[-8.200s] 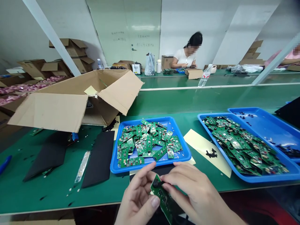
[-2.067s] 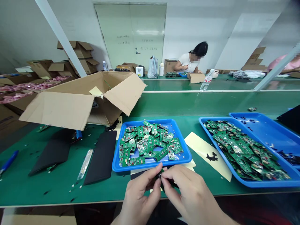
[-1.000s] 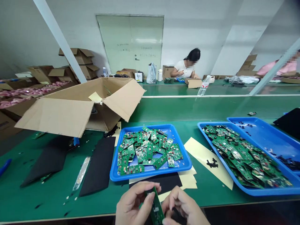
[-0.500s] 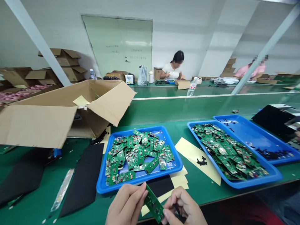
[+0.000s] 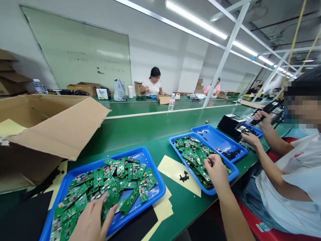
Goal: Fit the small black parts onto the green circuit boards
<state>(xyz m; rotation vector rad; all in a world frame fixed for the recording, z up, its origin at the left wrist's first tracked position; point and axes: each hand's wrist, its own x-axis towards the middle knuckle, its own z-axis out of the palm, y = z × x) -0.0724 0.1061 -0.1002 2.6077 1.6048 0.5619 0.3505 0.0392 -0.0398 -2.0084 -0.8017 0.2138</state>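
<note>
My left hand [image 5: 92,217] reaches over the near blue tray [image 5: 160,190], its fingers spread and close to the green circuit boards [image 5: 114,190] heaped inside. I cannot tell whether its fingertips touch them. Over the second blue tray [image 5: 212,191], on the right, my right hand [image 5: 217,170] has its fingers curled together. A small dark spot shows at those fingertips, too small to name. Beneath that hand lie more green circuit boards [image 5: 193,155], piled thickly. Between the two trays, small black pieces [image 5: 184,176] rest on a pale yellow sheet [image 5: 167,165].
An open cardboard box [image 5: 50,134] stands at left. Behind the right tray, another blue tray [image 5: 198,129] holds small black parts. A co-worker [image 5: 288,174] sits close on the right, holding a black object. A water bottle [image 5: 172,102] stands on the ledge ahead.
My view has swung right. The circuit board is out of my left hand, which has opened over the near tray. My right hand has moved right, over the second tray.
</note>
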